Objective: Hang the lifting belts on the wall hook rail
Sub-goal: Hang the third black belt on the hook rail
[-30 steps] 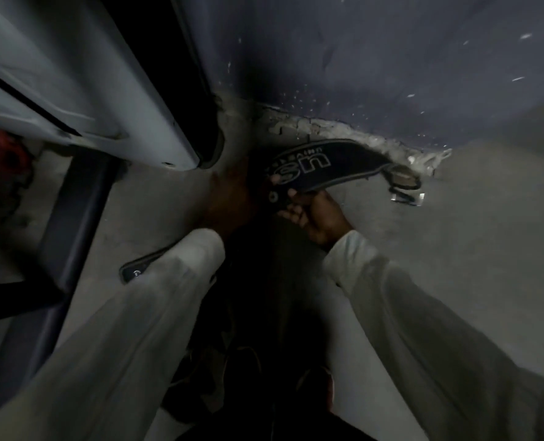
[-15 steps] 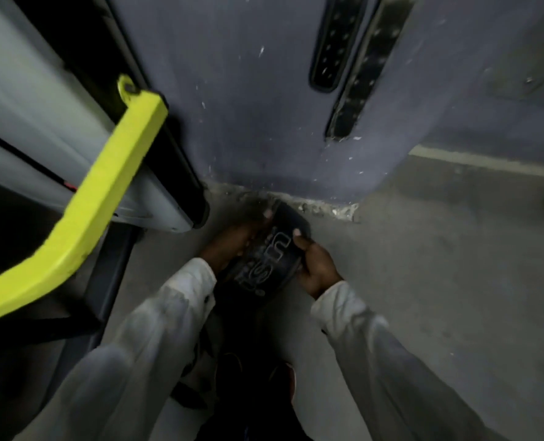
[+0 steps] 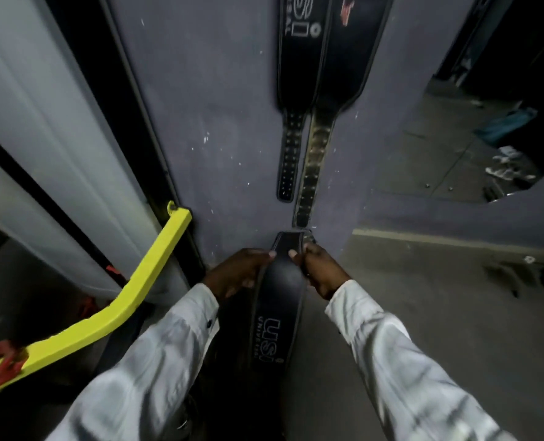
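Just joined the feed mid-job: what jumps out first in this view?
The bright yellow bar slanting across the lower left stands out most. At centre, the left hand and right hand grip a black lifting belt by its upper end. Two black belts already hang on the wall above.

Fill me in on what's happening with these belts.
A person in white sleeves holds a black lifting belt by its upper end, left hand and right hand gripping either side, in front of a grey wall. Two more belts already hang on that wall above. The hook rail itself is out of view.
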